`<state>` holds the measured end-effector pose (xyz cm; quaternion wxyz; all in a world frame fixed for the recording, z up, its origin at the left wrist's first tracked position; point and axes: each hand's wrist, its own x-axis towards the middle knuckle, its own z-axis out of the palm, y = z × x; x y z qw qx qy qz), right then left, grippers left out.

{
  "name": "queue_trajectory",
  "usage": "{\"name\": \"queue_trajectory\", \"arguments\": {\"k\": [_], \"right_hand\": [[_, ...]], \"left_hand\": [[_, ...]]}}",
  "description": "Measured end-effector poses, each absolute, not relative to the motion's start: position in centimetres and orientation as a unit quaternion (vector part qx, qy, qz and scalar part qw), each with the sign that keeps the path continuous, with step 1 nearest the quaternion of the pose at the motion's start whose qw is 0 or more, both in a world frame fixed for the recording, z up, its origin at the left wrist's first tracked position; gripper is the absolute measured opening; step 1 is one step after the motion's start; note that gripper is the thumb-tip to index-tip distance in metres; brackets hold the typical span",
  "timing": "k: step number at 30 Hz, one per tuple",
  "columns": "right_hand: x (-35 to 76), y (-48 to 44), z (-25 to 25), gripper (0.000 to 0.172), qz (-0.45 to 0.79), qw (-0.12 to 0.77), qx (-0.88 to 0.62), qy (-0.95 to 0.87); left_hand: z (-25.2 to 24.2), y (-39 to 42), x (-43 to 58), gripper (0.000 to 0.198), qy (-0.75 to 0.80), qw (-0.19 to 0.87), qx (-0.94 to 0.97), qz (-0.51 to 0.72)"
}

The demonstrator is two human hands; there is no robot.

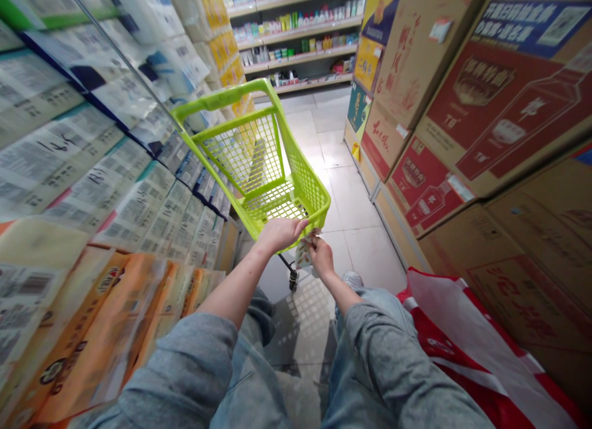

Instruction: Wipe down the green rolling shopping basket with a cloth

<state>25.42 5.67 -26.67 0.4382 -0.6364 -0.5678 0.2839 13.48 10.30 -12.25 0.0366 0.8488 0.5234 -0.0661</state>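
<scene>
The work at the basket [303, 181] looks under way: the left hand [283, 233] lies over its near end, fingers curled on the rim, while the right hand [321, 255] pinches a bunched, patterned cloth [303, 253] just beside and below, at the near corner. How much is done cannot be told; contact at that corner seems to be the step in hand, and letting go of both basket and cloth is still left.

The basket stretches ahead of the hands, tilted, bright lime green, with latticed walls and floor and a thick handle [226, 96] at the far end. A small dark wheel [293, 278] shows below the left hand.
</scene>
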Motion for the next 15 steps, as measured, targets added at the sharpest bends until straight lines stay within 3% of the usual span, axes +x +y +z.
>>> {"name": "queue_trajectory", "arguments": {"k": [15], "right_hand": [[25.7,6.1,-25.4,0.021,0.254,0.459,-0.630,-0.573]], "left_hand": [[-12.1,10.4,13.6,0.071,0.524,0.036,0.848,-0.071]]}}
